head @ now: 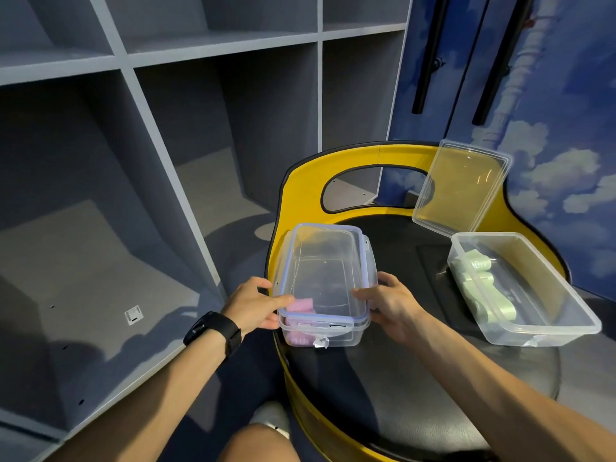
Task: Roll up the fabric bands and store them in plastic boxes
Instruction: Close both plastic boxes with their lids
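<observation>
A clear plastic box (pixel 336 335) with rolled pink fabric bands (pixel 300 305) inside sits at the left edge of a black seat. Its blue-rimmed lid (pixel 325 261) lies on top of it. My left hand (pixel 255 303) grips the box's left side, thumb on the lid. My right hand (pixel 388 303) holds the right side, fingers on the lid. A second clear box (pixel 546 328) stands open at the right and holds rolled pale green fabric bands (pixel 476 275). Its loose clear lid (pixel 461 188) leans upright against the chair back.
Both boxes rest on a round black seat (pixel 400 378) of a chair with a yellow backrest (pixel 310 185). Grey cubby shelves (pixel 160 128) fill the left. A blue cloud-painted wall (pixel 566 145) stands at the right. My knee (pixel 260 441) is at the bottom.
</observation>
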